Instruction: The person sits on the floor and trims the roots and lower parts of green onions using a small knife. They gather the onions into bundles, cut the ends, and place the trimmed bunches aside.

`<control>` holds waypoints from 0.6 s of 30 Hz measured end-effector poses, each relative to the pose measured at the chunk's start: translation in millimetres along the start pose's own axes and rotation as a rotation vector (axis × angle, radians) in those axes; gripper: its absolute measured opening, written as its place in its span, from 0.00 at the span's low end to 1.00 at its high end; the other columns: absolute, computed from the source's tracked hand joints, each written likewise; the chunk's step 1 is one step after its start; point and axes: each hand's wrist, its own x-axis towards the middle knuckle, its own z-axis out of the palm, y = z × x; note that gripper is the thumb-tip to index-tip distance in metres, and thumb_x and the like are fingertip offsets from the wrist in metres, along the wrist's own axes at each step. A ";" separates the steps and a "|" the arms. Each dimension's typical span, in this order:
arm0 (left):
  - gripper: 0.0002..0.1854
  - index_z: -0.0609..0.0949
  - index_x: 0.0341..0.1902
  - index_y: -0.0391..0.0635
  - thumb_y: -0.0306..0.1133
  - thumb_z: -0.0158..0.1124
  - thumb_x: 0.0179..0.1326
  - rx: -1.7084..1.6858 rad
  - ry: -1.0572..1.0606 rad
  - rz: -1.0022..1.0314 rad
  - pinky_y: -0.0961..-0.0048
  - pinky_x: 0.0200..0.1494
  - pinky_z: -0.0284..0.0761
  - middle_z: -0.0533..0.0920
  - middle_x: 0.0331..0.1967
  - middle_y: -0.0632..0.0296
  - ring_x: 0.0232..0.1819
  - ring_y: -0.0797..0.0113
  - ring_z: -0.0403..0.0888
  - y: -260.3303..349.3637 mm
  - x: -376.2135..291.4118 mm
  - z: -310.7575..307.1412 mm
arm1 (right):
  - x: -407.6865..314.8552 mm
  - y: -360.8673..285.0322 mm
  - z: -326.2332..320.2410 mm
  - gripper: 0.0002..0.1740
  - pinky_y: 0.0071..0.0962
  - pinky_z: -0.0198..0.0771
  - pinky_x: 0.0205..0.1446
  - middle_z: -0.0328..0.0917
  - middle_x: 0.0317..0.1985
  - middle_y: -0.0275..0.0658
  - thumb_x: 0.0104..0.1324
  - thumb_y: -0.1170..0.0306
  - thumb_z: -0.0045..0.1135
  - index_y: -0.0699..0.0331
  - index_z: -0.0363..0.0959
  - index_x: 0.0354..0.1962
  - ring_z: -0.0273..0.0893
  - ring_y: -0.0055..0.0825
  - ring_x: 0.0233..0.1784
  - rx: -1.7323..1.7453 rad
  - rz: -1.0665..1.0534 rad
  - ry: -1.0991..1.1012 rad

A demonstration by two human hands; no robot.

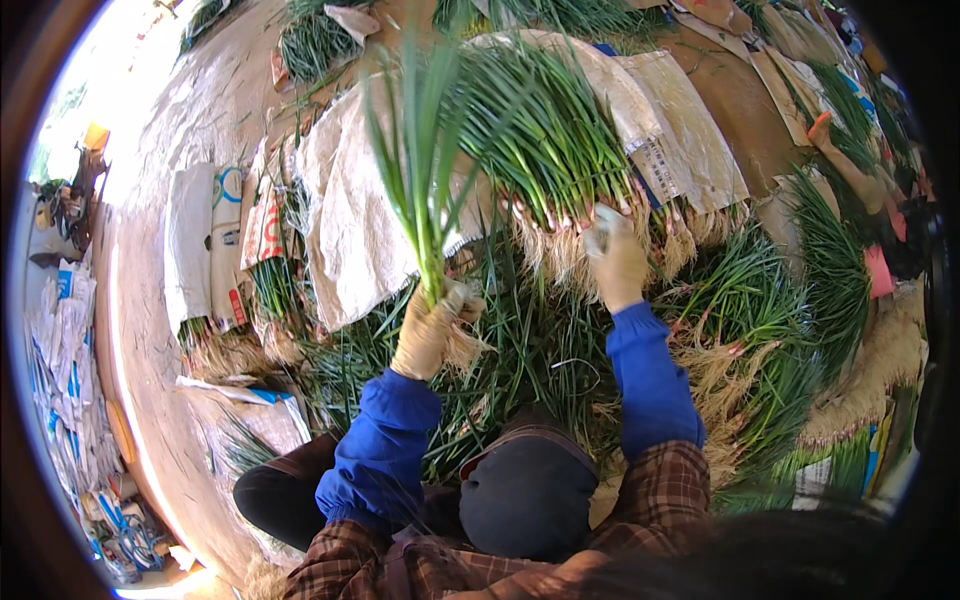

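My left hand [427,330], in a pale glove, is closed around the base of a small bunch of green onions [424,225]. Its leaves point up and away from me, and pale roots hang below the fist. My gloved right hand [619,259] is at the root end of a broad row of green onions [544,142], by the bulbs. Its fingertips are partly blurred, and whether they pinch a stalk is unclear. That row lies on a woven white sack [352,210]. Loose green onions [525,345] are heaped between my arms, right in front of my body.
More rooted green onions [750,315] are piled to my right. Sack-wrapped bundles [202,247] lie at the left on the dirty floor [150,247]. Crumpled sacks [64,375] line the far left edge. Another person's bare foot [821,131] shows at the upper right.
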 end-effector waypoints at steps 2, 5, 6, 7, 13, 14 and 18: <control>0.10 0.75 0.40 0.46 0.39 0.60 0.68 -0.140 -0.037 -0.120 0.77 0.32 0.69 0.72 0.26 0.69 0.28 0.73 0.70 11.9 20.5 -10.5 | 35.8 -9.5 7.7 0.42 0.29 0.77 0.42 0.76 0.51 0.39 0.60 0.59 0.66 0.62 0.57 0.67 0.79 0.30 0.45 -0.320 0.129 -0.401; 0.12 0.75 0.50 0.40 0.35 0.54 0.71 -0.479 -0.167 -0.296 0.80 0.25 0.57 0.61 0.21 0.72 0.21 0.78 0.57 14.2 34.9 -30.4 | 49.6 -14.1 4.1 0.37 0.34 0.76 0.46 0.79 0.44 0.44 0.60 0.57 0.67 0.69 0.65 0.61 0.79 0.32 0.45 -0.257 0.180 -0.376; 0.16 0.73 0.56 0.36 0.34 0.53 0.71 -0.601 -0.224 -0.303 0.81 0.24 0.57 0.61 0.20 0.73 0.20 0.79 0.58 12.0 35.7 -35.2 | 45.3 -13.3 1.0 0.35 0.36 0.76 0.49 0.79 0.44 0.47 0.61 0.57 0.66 0.69 0.66 0.59 0.79 0.33 0.46 -0.009 0.231 -0.390; 0.16 0.73 0.56 0.36 0.33 0.53 0.71 -0.643 -0.268 -0.294 0.81 0.23 0.57 0.61 0.20 0.73 0.20 0.79 0.58 8.2 35.8 -36.7 | 37.9 -10.1 -4.5 0.33 0.37 0.75 0.51 0.79 0.44 0.50 0.62 0.57 0.64 0.69 0.68 0.57 0.79 0.35 0.47 0.220 0.288 -0.348; 0.15 0.74 0.52 0.37 0.34 0.59 0.67 -0.494 -0.195 -0.357 0.81 0.24 0.62 0.64 0.21 0.72 0.20 0.79 0.61 -14.3 30.2 3.8 | -36.2 -31.9 1.9 0.25 0.30 0.74 0.49 0.74 0.42 0.40 0.63 0.66 0.65 0.69 0.62 0.48 0.75 0.28 0.45 0.857 0.275 -0.437; 0.13 0.75 0.49 0.40 0.34 0.61 0.66 -0.482 -0.152 -0.323 0.81 0.25 0.66 0.70 0.24 0.71 0.22 0.76 0.67 -18.6 25.9 15.4 | -46.3 -40.8 3.9 0.22 0.28 0.74 0.44 0.75 0.38 0.39 0.63 0.69 0.64 0.68 0.62 0.46 0.75 0.26 0.40 0.727 0.352 -0.360; 0.11 0.75 0.46 0.42 0.32 0.65 0.64 -0.150 0.030 -0.355 0.72 0.37 0.83 0.84 0.40 0.57 0.41 0.65 0.84 -28.6 12.5 39.4 | -99.8 -81.3 6.3 0.15 0.31 0.75 0.40 0.78 0.34 0.41 0.66 0.70 0.56 0.62 0.65 0.48 0.80 0.36 0.36 0.478 0.207 -0.250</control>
